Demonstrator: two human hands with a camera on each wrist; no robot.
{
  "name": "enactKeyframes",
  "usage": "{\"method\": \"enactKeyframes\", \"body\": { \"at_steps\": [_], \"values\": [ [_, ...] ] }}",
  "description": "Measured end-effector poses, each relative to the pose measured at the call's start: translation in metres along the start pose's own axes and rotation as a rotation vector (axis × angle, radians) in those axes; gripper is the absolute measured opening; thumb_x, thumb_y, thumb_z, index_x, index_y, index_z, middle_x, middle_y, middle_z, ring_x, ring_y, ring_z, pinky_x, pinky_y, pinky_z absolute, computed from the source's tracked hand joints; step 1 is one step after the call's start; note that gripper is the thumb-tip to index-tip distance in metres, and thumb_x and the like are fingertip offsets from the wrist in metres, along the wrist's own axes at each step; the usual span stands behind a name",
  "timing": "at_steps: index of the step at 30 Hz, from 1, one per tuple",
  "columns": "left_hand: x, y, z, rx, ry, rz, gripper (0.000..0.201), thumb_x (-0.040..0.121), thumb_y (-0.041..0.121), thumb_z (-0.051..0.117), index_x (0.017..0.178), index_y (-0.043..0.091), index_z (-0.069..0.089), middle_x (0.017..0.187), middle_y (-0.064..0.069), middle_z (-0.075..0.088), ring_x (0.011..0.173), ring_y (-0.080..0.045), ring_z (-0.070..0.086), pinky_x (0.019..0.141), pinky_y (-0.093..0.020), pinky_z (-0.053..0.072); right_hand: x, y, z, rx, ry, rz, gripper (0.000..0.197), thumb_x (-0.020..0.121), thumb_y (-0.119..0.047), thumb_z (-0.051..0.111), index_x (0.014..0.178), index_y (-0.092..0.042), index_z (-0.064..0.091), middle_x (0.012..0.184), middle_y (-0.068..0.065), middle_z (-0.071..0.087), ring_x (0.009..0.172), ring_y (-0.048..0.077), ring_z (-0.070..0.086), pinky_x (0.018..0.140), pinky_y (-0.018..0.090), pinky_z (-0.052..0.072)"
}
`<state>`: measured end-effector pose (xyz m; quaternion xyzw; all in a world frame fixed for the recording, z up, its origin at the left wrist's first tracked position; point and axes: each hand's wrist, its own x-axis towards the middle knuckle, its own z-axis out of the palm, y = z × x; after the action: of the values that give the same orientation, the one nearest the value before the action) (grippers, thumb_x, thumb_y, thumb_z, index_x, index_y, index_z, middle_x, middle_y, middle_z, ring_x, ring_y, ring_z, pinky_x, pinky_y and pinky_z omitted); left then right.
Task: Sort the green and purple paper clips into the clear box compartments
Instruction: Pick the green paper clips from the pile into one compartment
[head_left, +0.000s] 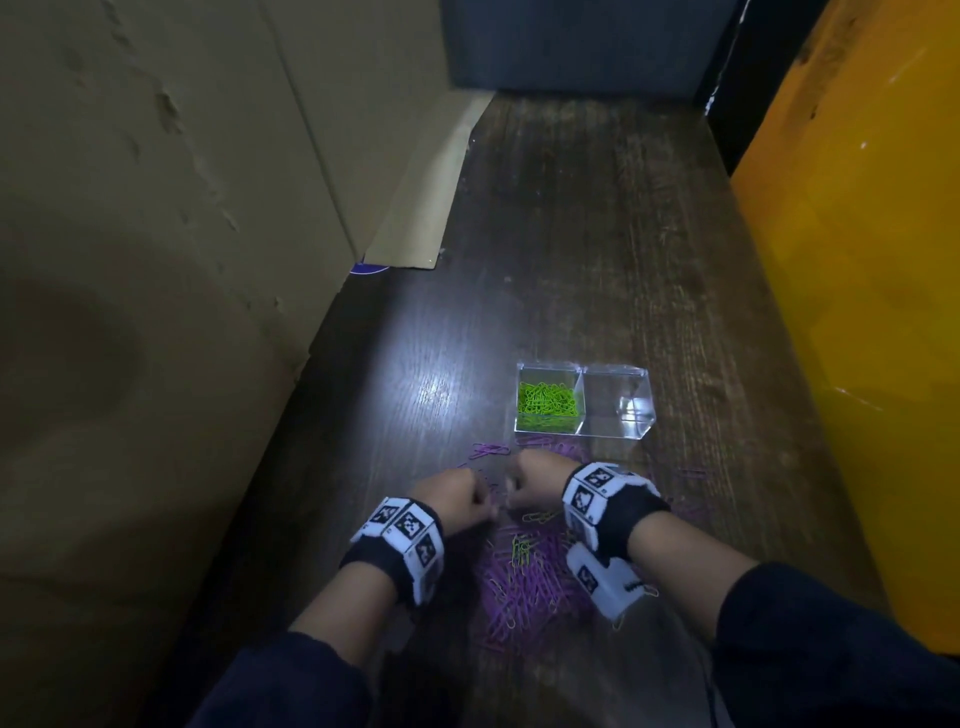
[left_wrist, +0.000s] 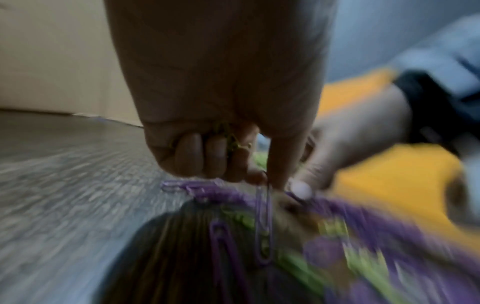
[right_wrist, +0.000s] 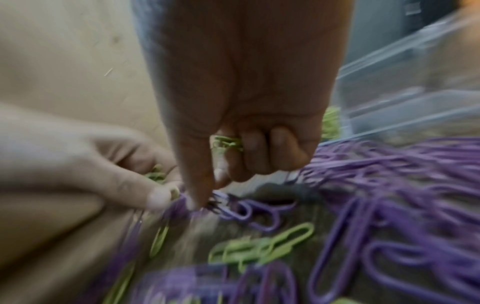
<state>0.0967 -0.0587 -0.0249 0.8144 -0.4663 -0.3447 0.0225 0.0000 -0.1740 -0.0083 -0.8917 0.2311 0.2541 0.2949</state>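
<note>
Showing only fists overhead, wrist views reveal green clips (right_wrist: 227, 143) inside.

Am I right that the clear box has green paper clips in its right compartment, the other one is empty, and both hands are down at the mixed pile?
Not quite: the green paper clips fill the left compartment of the clear box; the right one is empty, as the head view shows. Both the left hand and right hand are at the mixed pile.

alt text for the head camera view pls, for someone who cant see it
Two hands, left hand and right hand, work close together over a pile of purple paper clips on a dark wooden table. Beyond them a clear box holds green paper clips in its left compartment; the right looks empty.
</note>
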Motion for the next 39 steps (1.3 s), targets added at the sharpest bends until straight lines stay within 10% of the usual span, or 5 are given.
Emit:
{"method": "enactKeyframes", "body": {
  "at_steps": [12,18,24,28,39],
  "values": [
    [0.002,-0.025,-0.006,-0.676,0.204,-0.124,0.031,0.093,0.006,0.032,0.066,0.017,0.044,0.057,0.0,0.037,0.05,-0.014,0.031,0.054,-0.029,0.023,-0.038,0.044,-0.015,0.522,0.264,0.062,0.027,0.083,-0.025,0.067,0.063,-0.022,0.049,0.062,-0.008,0.05,0.05,-0.005,0.044,0.045,0.004,0.034],
    [-0.005,-0.024,-0.001,-0.904,0.205,-0.196,0.038,0.094,0.008,0.03,0.057,0.017,0.034,0.053,0.0,0.03,0.044,-0.012,0.025,0.041,-0.02,0.018,-0.047,0.057,-0.009,0.494,0.355,0.146,0.032,0.083,-0.026,0.067,0.059,-0.021,0.047,0.06,-0.005,0.051,0.057,0.007,0.046,0.056,0.021,0.035],
    [-0.015,-0.019,0.0,-0.35,0.141,0.017,0.02,0.097,0.025,0.044,0.097,0.011,0.058,0.091,-0.004,0.061,0.085,-0.02,0.057,0.071,-0.023,0.037,-0.057,0.069,-0.001,0.749,0.395,0.207,0.013,0.092,0.001,0.048,0.101,0.005,0.055,0.059,0.005,0.05,0.035,0.0,0.049,0.036,0.008,0.037],
    [-0.016,-0.009,-0.006,0.101,0.032,0.079,0.026,0.09,0.031,0.054,0.114,0.022,0.051,0.094,-0.001,0.06,0.088,-0.02,0.057,0.068,-0.02,0.033,-0.059,0.062,-0.001,1.083,0.27,0.202,0.023,0.094,-0.004,0.045,0.073,-0.007,0.052,0.057,0.004,0.05,0.032,0.003,0.048,0.034,0.013,0.035],
    [-0.002,-0.007,-0.008,0.273,-0.039,0.079,0.027,0.093,0.033,0.049,0.112,0.014,0.054,0.116,-0.01,0.062,0.107,-0.027,0.058,0.086,-0.032,0.045,-0.026,0.014,0.012,-0.366,0.047,-0.097,0.025,0.089,-0.009,0.049,0.111,-0.002,0.059,0.116,0.017,0.06,0.108,0.032,0.058,0.089,0.04,0.047]
  ]
}}
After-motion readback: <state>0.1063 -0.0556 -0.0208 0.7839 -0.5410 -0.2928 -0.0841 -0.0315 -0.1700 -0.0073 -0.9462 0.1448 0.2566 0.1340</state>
